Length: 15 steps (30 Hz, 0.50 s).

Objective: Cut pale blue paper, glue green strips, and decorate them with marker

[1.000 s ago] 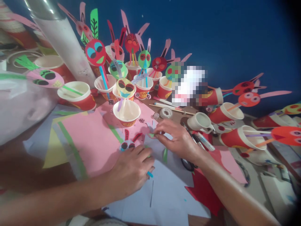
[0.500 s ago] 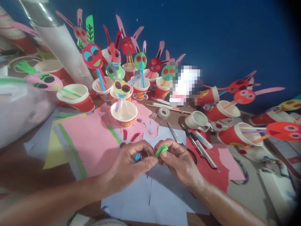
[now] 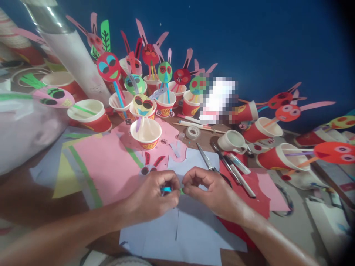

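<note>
Over the pale blue paper (image 3: 166,236), my left hand (image 3: 155,194) and my right hand (image 3: 210,190) face each other with fingertips pinched and nearly touching. A sliver of a green paper piece (image 3: 182,191) shows at the right fingertips; the fingers hide most of it. In the curl of my left fingers sits a small bright blue paper piece (image 3: 166,189). Just beyond the left hand is a purple paper face with pink ears (image 3: 149,168). Scissors (image 3: 206,159) lie past my right hand, their handles partly covered by it.
Paper cups (image 3: 146,135) with paper faces on strips crowd the back and right. Pink paper (image 3: 111,162) spreads at left, red paper (image 3: 249,207) at right. Pens (image 3: 241,177), a tape roll (image 3: 193,133) and a white mug (image 3: 232,141) stand or lie nearby. A metal-topped cylinder (image 3: 74,59) leans at back left.
The green piece, plainly visible between both hands before, is now mostly covered by my right fingers. My right hand has turned knuckles up; the left has shifted slightly.
</note>
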Motion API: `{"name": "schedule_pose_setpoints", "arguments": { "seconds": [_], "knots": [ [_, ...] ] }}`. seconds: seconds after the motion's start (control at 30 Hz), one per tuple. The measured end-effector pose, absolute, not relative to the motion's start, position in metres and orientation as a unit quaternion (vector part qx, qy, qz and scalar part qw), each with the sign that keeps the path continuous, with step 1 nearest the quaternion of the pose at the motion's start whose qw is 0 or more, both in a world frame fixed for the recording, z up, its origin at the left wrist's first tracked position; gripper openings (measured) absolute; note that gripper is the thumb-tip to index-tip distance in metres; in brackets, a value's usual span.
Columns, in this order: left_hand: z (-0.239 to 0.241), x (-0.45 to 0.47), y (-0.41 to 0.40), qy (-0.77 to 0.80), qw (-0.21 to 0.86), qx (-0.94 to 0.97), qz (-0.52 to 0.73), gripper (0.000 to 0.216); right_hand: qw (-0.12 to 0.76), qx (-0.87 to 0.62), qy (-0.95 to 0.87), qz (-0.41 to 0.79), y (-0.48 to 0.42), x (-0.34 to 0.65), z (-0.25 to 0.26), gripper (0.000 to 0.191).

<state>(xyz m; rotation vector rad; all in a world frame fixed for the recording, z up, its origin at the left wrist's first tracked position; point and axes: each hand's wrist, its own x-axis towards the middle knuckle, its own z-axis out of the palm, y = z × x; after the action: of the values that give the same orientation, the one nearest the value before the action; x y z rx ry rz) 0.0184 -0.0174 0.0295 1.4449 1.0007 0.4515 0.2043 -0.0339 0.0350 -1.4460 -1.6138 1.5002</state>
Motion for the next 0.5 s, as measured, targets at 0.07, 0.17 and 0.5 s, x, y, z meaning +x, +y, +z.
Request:
{"name": "schedule_pose_setpoints", "arguments": {
  "seconds": [0.07, 0.17, 0.5],
  "knots": [
    [0.028, 0.019, -0.016, 0.433, 0.618, 0.624, 0.201, 0.006, 0.234, -0.537, -0.595, 0.55, -0.037, 0.205, 0.034, 0.007],
    [0.027, 0.02, -0.016, 0.436, 0.602, 0.635, 0.21, 0.006, 0.226, -0.539, -0.6, 0.547, -0.042, 0.207, 0.031, 0.003],
    [0.033, 0.015, -0.021, 0.417, 0.5, 0.703, 0.285, 0.008, 0.267, -0.579, -0.642, 0.427, -0.047, 0.217, 0.026, 0.008]
  ]
}}
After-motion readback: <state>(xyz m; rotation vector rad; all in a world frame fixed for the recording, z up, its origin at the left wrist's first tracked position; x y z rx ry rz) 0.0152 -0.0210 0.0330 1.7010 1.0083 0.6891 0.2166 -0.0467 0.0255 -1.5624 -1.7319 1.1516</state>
